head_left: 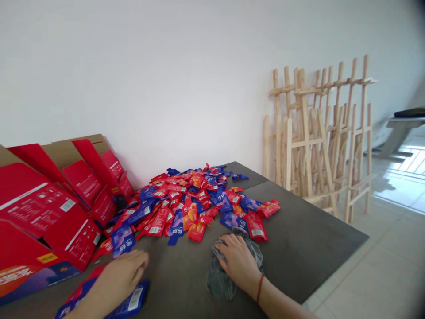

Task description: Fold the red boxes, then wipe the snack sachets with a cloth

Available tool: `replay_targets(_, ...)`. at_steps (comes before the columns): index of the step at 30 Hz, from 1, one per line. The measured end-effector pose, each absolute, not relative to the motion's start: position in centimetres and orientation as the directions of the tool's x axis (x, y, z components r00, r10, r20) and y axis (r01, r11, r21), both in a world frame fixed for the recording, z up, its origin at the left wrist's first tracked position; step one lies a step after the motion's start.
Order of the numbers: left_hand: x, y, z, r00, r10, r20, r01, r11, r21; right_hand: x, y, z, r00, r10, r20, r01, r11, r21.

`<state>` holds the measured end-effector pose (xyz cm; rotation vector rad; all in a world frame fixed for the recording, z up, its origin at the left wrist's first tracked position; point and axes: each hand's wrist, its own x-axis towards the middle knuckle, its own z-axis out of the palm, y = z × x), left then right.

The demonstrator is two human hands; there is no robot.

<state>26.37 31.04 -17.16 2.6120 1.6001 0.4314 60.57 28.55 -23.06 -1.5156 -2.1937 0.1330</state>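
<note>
My right hand (241,261) rests on a crumpled grey cloth (222,279), with its fingers curled into it against the dark tabletop. A red cord circles that wrist. At the lower left, my left hand (124,270) is closed, fingers bent down, slightly blurred; whatever it may hold is hidden. Beneath and beside it lie blue and red pouches (135,300). Just beyond both hands spreads a large heap of small red and blue pouches (186,190). The nearest to the cloth is a red pouch (256,226).
Open red cardboard boxes (43,217) stand along the left side. The dark table (299,239) ends at a diagonal right edge. Wooden easels (308,141) lean together by the white wall. Farther right stands a grey table (403,126) on the tiled floor.
</note>
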Motion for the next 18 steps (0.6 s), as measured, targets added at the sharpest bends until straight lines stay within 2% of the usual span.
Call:
replay_targets(3,35.4,34.2,-16.9,0.415,0.885,0.212,0.870,-0.455,0.192,60.8,28.5,-23.1,-0.293,0.899,0.325,0.845,0.403,-0.353)
replay_targets(7,43.0,38.3,-18.4,0.380,0.907,0.181,0.848,-0.420,0.322,61.2,28.5,-23.0,-0.313,0.890,0.333,0.826,0.428,-0.366)
replay_targets(12,44.6,39.1,-18.9,0.328,0.931,0.162,0.796,-0.365,0.483,61.0,28.3,-22.7,-0.289,0.887,0.360,0.795,0.432,-0.426)
replay_targets(18,44.7,34.0,-19.8,0.203,0.957,0.206,0.640,-0.289,0.712,59.7,28.0,-22.7,-0.262,0.894,0.364,0.754,0.425,-0.501)
